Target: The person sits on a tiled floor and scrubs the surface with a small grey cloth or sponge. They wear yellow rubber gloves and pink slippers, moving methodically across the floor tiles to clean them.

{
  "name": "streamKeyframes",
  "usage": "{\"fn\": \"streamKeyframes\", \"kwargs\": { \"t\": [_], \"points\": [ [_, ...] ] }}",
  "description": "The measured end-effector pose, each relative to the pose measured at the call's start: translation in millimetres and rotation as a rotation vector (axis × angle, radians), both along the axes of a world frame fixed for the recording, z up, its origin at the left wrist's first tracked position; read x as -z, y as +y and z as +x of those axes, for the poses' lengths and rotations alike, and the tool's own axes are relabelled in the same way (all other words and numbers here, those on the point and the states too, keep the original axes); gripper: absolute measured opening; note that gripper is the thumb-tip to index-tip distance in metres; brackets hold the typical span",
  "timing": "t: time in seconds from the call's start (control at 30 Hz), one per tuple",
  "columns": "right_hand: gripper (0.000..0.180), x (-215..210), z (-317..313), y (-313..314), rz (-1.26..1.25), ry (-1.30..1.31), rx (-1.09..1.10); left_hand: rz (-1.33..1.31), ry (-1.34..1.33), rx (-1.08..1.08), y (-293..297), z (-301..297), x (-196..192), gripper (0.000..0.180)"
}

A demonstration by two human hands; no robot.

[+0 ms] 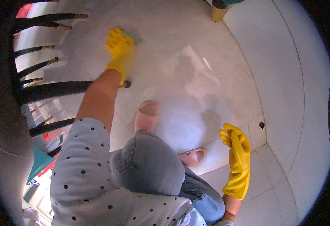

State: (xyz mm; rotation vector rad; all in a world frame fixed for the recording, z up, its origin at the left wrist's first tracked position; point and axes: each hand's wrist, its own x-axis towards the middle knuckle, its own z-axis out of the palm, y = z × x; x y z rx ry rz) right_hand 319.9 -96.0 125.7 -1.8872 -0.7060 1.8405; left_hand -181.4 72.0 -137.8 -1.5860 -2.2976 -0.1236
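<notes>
My left hand [119,42], in a yellow rubber glove, reaches far forward and presses down on the pale tiled floor [165,49]. A blurred greenish-grey pad [135,37] shows at the side of its fingers; most of it is hidden under the glove. On the right, my right hand [235,140] wears a matching yellow glove and hangs in front of the knees, away from the floor thing. Its fingers are loosely bent and a little apart, with nothing between them.
Dark furniture legs [55,92] with light tips stand along the left. A white panel [278,75] borders the floor on the right, with a small dark object [262,125] near its foot. Pink slippers [147,116] are under me. Another leg [218,13] stands at the top.
</notes>
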Motion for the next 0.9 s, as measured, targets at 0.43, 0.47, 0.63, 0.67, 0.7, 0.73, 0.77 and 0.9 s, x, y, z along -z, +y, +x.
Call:
{"fn": "streamKeyframes", "kwargs": {
  "t": [0.43,0.47,0.63,0.67,0.7,0.73,0.77,0.9],
  "points": [
    [0.033,-8.2,-5.7,2.0,-0.011,-0.074,-0.003,-0.344,-0.767,1.309,-134.0,286.3,-41.1,0.042],
    [0.033,-6.1,0.6,-3.5,-0.002,-0.080,0.043,-0.353,-0.770,1.167,-117.0,268.5,-44.9,0.042],
    [0.033,9.6,3.6,-21.0,-0.061,-0.077,0.190,-0.348,-0.435,0.332,-29.0,147.4,-82.7,0.045],
    [0.033,9.4,1.5,-19.9,-0.079,-0.066,0.169,-0.138,-0.363,0.292,-26.3,114.0,-73.9,0.045],
    [0.033,8.2,-3.0,-17.3,-0.091,-0.047,0.145,-0.045,-0.255,0.192,-20.8,72.0,-55.8,0.047],
    [0.033,8.3,-5.9,-15.9,-0.104,-0.029,0.124,0.048,-0.146,0.096,-19.6,38.3,-44.6,0.048],
    [0.033,8.7,-6.3,-16.9,-0.096,-0.032,0.119,-0.032,-0.335,-0.162,-12.7,28.9,-57.8,0.056],
    [0.033,17.1,-12.2,-8.4,-0.086,-0.001,0.071,-0.196,-0.163,-0.805,-5.0,-46.1,-16.8,0.072]
  ]
}}
